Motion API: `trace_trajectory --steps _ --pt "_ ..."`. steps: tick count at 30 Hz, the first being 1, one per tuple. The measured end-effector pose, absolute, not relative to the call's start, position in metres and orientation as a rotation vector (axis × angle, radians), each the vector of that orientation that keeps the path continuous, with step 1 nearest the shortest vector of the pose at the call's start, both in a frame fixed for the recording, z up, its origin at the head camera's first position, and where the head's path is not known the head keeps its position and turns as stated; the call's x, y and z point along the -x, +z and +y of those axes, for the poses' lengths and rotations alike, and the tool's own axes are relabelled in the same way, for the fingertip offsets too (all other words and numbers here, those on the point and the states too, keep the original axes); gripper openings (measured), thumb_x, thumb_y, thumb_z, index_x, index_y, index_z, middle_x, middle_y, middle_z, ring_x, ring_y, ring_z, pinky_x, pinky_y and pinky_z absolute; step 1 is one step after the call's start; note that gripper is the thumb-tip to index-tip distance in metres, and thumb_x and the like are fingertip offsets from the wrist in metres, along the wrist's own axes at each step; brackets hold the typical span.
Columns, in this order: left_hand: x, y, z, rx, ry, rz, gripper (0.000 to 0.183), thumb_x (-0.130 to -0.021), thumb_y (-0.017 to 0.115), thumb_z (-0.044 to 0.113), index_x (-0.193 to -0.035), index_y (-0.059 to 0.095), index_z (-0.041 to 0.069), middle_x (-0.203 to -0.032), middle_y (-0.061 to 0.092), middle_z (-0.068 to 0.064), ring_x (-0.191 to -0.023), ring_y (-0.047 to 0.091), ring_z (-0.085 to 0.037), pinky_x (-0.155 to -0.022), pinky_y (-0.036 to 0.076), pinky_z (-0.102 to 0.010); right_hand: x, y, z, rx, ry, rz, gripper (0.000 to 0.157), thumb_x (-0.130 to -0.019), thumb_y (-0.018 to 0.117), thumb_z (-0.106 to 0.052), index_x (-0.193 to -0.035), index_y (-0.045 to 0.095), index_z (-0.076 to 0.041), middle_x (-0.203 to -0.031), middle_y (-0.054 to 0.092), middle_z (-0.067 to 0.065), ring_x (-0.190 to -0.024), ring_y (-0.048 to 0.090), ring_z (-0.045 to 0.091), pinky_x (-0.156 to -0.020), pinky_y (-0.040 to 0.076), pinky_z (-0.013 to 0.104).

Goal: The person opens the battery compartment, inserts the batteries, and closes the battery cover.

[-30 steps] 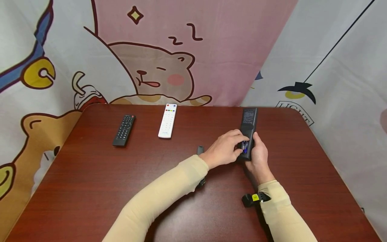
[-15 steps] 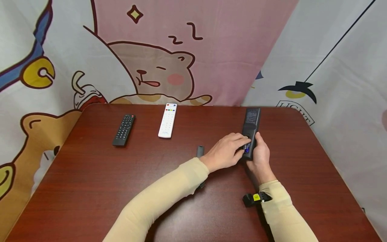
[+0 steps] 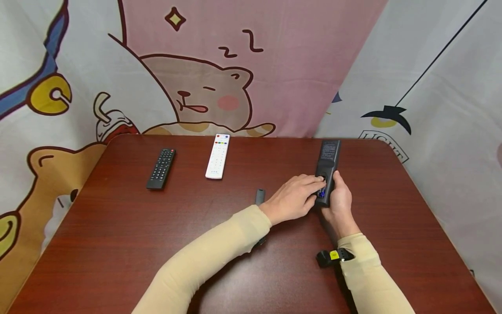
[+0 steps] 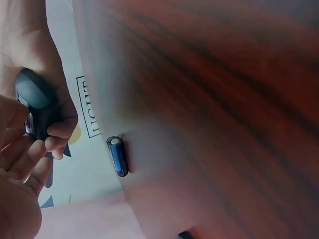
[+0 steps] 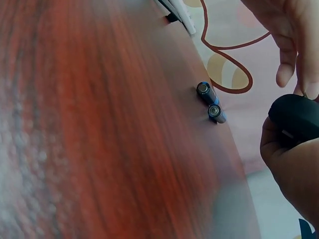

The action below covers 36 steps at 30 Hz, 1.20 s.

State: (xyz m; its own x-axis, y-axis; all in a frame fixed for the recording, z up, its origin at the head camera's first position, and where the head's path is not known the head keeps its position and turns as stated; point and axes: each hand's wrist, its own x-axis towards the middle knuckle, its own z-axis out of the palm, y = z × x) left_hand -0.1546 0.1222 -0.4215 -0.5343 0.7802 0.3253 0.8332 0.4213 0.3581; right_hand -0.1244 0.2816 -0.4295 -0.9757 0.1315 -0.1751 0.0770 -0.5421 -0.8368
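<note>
My right hand (image 3: pixel 340 205) grips a dark remote control (image 3: pixel 328 163), held with its back upward. Its battery compartment stands uncovered, with blue battery casing (image 3: pixel 322 192) showing inside. From the left, my left hand (image 3: pixel 292 199) reaches over, fingertips touching the compartment; in the right wrist view one fingertip (image 5: pixel 312 90) presses the remote (image 5: pixel 299 117) while another digit hangs apart from it. The left wrist view shows both hands close around the remote (image 4: pixel 37 92). Whether a battery is seated or loose there is hidden by fingers.
Two blue batteries (image 5: pixel 205 92) lie on the wooden table (image 5: pixel 114 149), hidden in the head view. A black remote (image 3: pixel 161 170) and a white remote (image 3: pixel 217 157) lie at the back left. A slim dark grey object (image 3: pixel 260 196) is partly covered by my left forearm.
The held remote and right hand have shifted slightly right. My left hand has followed, its fingers staying at the compartment and flattening a little.
</note>
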Motion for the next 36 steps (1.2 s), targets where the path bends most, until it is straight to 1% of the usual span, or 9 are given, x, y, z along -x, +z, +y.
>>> trace_trajectory --steps 7,11,14,17,20,25,27,33,36 --pt "0.157 -0.416 0.118 1.508 -0.760 -2.596 0.046 -0.102 0.061 0.017 -0.148 0.057 0.011 -0.156 0.051 -0.003 -0.139 0.050 -0.016 -0.117 0.035 -0.025 0.125 -0.428 0.282 0.370 2.704 -1.494 0.053 -0.112 0.019 -0.040 -0.157 0.028 -0.012 -0.111 0.059 -0.001 -0.098 0.060 0.006 -0.086 0.052 0.021" --pt "0.159 -0.412 0.113 1.544 -0.800 -2.624 0.047 -0.102 0.060 0.015 -0.149 0.056 0.011 -0.158 0.048 -0.001 -0.142 0.046 -0.015 -0.118 0.032 -0.022 0.125 -0.425 0.283 0.393 2.707 -1.521 0.057 -0.112 0.020 -0.041 -0.161 0.025 -0.012 -0.112 0.059 -0.002 -0.099 0.060 0.005 -0.087 0.051 0.020" --pt "0.162 -0.410 0.109 1.553 -0.824 -2.639 0.047 -0.102 0.060 0.015 -0.148 0.056 0.012 -0.157 0.048 0.000 -0.142 0.046 -0.013 -0.117 0.032 -0.021 0.125 -0.424 0.284 0.401 2.726 -1.523 0.059 -0.112 0.021 -0.042 -0.163 0.021 -0.012 -0.113 0.060 -0.002 -0.099 0.060 0.007 -0.087 0.052 0.022" --pt "0.166 -0.410 0.104 1.544 -0.837 -2.636 0.046 -0.100 0.061 0.013 -0.146 0.058 0.011 -0.154 0.051 0.000 -0.139 0.048 -0.014 -0.116 0.034 -0.022 0.124 -0.424 0.285 0.411 2.729 -1.518 0.057 -0.112 0.022 -0.042 -0.161 0.025 -0.013 -0.111 0.062 -0.001 -0.096 0.062 0.010 -0.083 0.053 0.026" --pt "0.171 -0.412 0.097 1.519 -0.830 -2.630 0.045 -0.098 0.064 0.012 -0.143 0.061 0.011 -0.150 0.055 -0.001 -0.135 0.051 -0.015 -0.114 0.037 -0.024 0.124 -0.426 0.287 0.378 2.725 -1.522 0.054 -0.112 0.022 -0.041 -0.157 0.029 -0.012 -0.111 0.062 0.005 -0.091 0.064 0.014 -0.080 0.055 0.029" --pt "0.179 -0.416 0.083 1.497 -0.798 -2.626 0.044 -0.096 0.066 0.011 -0.141 0.062 0.007 -0.144 0.058 -0.005 -0.133 0.053 -0.020 -0.114 0.040 -0.028 0.123 -0.429 0.290 0.301 2.706 -1.552 0.053 -0.112 0.023 -0.041 -0.155 0.030 -0.011 -0.115 0.063 0.010 -0.092 0.066 0.018 -0.080 0.057 0.030" --pt "0.182 -0.416 0.078 1.490 -0.794 -2.629 0.045 -0.096 0.067 0.010 -0.140 0.062 0.006 -0.144 0.059 -0.006 -0.133 0.053 -0.021 -0.114 0.040 -0.030 0.122 -0.430 0.291 0.297 2.698 -1.559 0.053 -0.112 0.023 -0.042 -0.156 0.029 -0.012 -0.116 0.063 0.009 -0.093 0.067 0.017 -0.081 0.057 0.030" --pt "0.188 -0.416 0.062 1.443 -0.761 -2.684 0.043 -0.097 0.067 0.010 -0.140 0.062 0.006 -0.141 0.060 -0.006 -0.132 0.054 -0.022 -0.112 0.042 -0.033 0.121 -0.430 0.292 0.317 2.705 -1.539 0.051 -0.112 0.024 -0.042 -0.153 0.032 -0.012 -0.113 0.065 0.009 -0.091 0.067 0.017 -0.079 0.058 0.029" --pt "0.190 -0.417 0.055 1.421 -0.743 -2.718 0.043 -0.097 0.067 0.011 -0.139 0.063 0.006 -0.139 0.061 -0.006 -0.131 0.055 -0.022 -0.111 0.043 -0.034 0.121 -0.431 0.292 0.327 2.687 -1.569 0.051 -0.112 0.025 -0.043 -0.153 0.032 -0.013 -0.114 0.065 0.009 -0.092 0.067 0.017 -0.080 0.058 0.029"
